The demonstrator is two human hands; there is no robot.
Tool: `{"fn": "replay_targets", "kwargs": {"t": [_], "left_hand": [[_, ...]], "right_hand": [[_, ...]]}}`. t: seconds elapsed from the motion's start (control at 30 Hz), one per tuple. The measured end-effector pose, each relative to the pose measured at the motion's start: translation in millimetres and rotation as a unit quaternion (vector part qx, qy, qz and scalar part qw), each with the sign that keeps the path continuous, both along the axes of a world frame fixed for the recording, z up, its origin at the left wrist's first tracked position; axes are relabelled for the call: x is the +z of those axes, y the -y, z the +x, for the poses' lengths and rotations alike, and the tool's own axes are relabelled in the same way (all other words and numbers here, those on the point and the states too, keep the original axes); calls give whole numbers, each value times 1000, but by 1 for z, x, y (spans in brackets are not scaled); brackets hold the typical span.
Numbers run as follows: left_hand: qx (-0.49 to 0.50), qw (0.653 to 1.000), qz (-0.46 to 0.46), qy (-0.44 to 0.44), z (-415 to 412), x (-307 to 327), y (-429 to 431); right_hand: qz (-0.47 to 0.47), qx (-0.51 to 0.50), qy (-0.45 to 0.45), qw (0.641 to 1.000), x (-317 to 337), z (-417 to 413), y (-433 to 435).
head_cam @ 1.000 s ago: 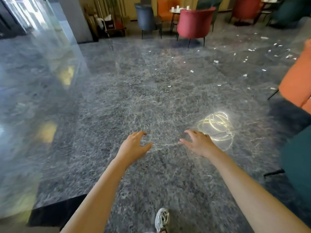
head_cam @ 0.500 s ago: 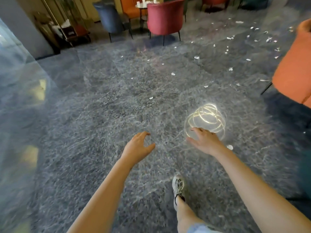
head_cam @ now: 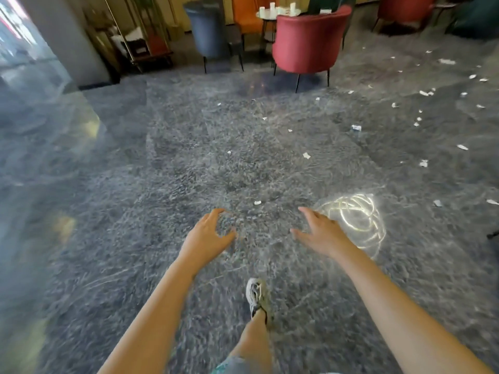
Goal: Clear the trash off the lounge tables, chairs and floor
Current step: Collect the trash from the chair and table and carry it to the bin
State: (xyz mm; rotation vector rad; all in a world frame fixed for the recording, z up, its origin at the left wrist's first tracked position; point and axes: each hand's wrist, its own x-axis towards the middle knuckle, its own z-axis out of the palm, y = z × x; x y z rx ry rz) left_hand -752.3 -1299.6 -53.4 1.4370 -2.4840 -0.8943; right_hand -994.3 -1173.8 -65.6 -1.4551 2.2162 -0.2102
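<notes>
Several small white paper scraps litter the dark marble floor [head_cam: 189, 163], thickest toward the upper right. One scrap [head_cam: 257, 203] lies just ahead of my hands, another scrap [head_cam: 306, 155] farther on, a crumpled scrap [head_cam: 356, 127] beyond that. My left hand [head_cam: 208, 236] hangs out in front, fingers loosely curved, holding nothing. My right hand [head_cam: 321, 233] is stretched forward with relaxed fingers, also empty. Both hands are above the floor, apart from any scrap.
A red armchair [head_cam: 307, 41] stands ahead beside a small round table [head_cam: 278, 13] with white cups. A grey-blue chair [head_cam: 208, 31] and an orange chair [head_cam: 245, 14] stand behind. A glass wall [head_cam: 40, 109] runs along the left. A ceiling-light reflection [head_cam: 353, 214] glares on the floor. My shoe [head_cam: 256, 295] steps forward.
I have walked forward: the red armchair and the paper scraps are nearer and larger. Both hands stay empty out in front, roughly in the same pose.
</notes>
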Motion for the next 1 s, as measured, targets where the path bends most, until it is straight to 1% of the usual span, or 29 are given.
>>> {"fn": "replay_targets", "kwargs": {"t": [0.1,0.17,0.23,0.3,0.43,0.53,0.67,0.8,1.0], "left_hand": [[13,1000,12,2,-45,-18,89],[17,1000,16,6,-79,-18,155],[18,1000,8,10,-114,-8,223],[24,1000,-9,-4,-153,10,292],[10,999,-43,-26,-237,38,411],[-9,999,-34,-35,-304,34,486],[-25,998,-21,-44,-397,7,591],[-19,999,-20,-45,-487,0,708],[12,999,-15,-45,-601,26,876]], "right_hand": [[9,1,-3,1000,-16,-54,93],[8,-6,1,1000,-13,-92,161],[0,-12,0,1000,2,-130,231],[-20,-18,-2,1000,20,-167,297],[-62,-43,2,997,46,-238,401],[-71,-59,3,996,41,-296,467],[-66,-72,13,995,13,-378,576],[-73,-72,28,994,4,-470,700],[-74,-33,11,997,38,-588,882]]}}
